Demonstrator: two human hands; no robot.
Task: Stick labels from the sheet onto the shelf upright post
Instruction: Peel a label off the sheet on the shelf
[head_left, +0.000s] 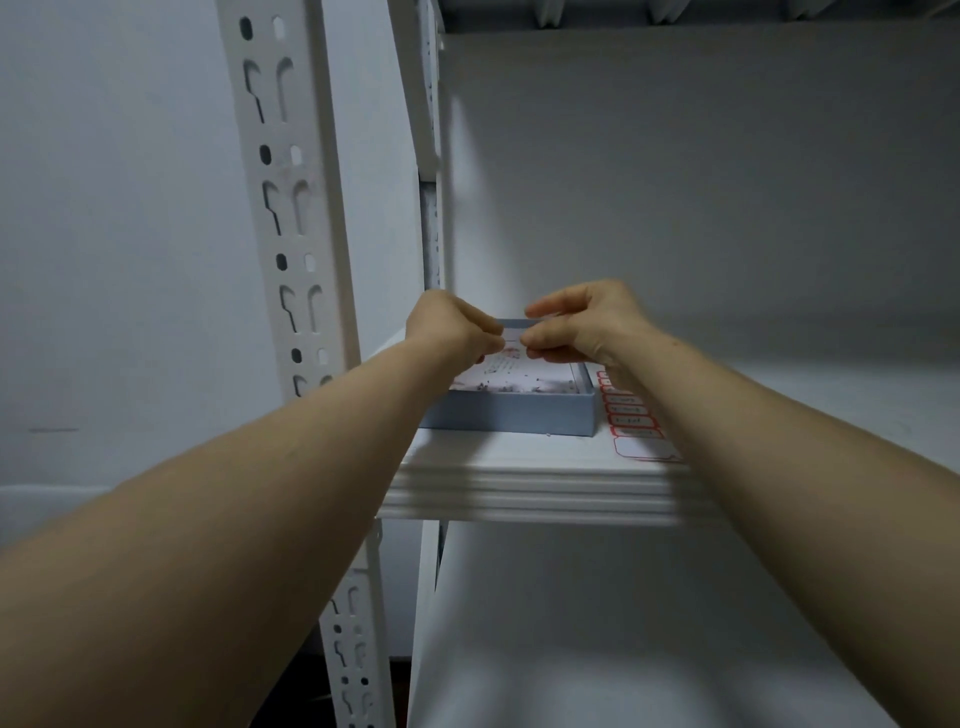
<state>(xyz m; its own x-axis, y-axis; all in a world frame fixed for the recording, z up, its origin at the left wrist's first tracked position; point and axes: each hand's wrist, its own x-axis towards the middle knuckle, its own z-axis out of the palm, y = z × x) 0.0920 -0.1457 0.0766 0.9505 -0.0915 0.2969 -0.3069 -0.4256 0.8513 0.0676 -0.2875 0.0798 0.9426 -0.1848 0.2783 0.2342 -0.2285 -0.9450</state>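
head view looks along both bare forearms to a white shelf board, where the two hands meet over a shallow blue-grey box that sits on the board near its front edge. the left hand has its fingers curled, and its grip is closed, pinching the left edge of a small white slip with a faint red mark on it. the right hand pinches the slip's right edge between thumb and fingertips, so its grip is closed on the same slip. the slip is held just above the far part of the box, and it is too small to tell whether anything is written on it. inside the box lies a white paper with red and dark marks, partly hidden by the hands.

the label sheet, with its column of red-bordered labels, lies flat on the shelf board just to the right of the box, and its right side is covered by the right forearm. the upright post, white with rows of keyhole slots and round holes, stands at the board's front left corner, to the left of the left forearm and apart from both hands. a second white post stands further back beside a pale wall
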